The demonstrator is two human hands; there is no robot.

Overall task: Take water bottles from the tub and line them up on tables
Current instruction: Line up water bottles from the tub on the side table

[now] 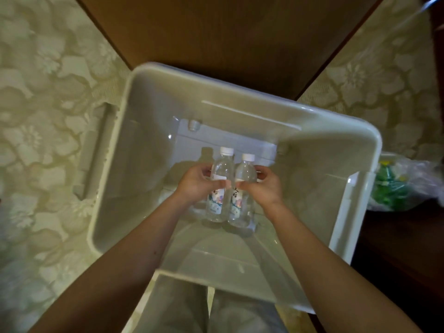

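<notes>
While both of our hands are deep inside the tub (144,169), each one grasps a bottle: the left hand (195,185) has its fingers curled round the left bottle (219,169), and the right hand (263,186) curls round the right bottle (245,173). The two bottles are just beside each other, low in the tub, with their white caps pointing away from us. Whether they rest on the floor of the tub or are lifted from it, we cannot tell.

We judge several risks from here. The plastic looks smooth where we hold it, so a bottle may slide through the fingers when we lift. Because the bottles are so close, our thumbs nearly meet between them, and one bottle can knock the other. The walls of the tub are high, so a bottle may catch the rim on the way out. The brown table (228,27) lies beyond the far side, and after such a reach a bottle can tip when we set it down.
</notes>
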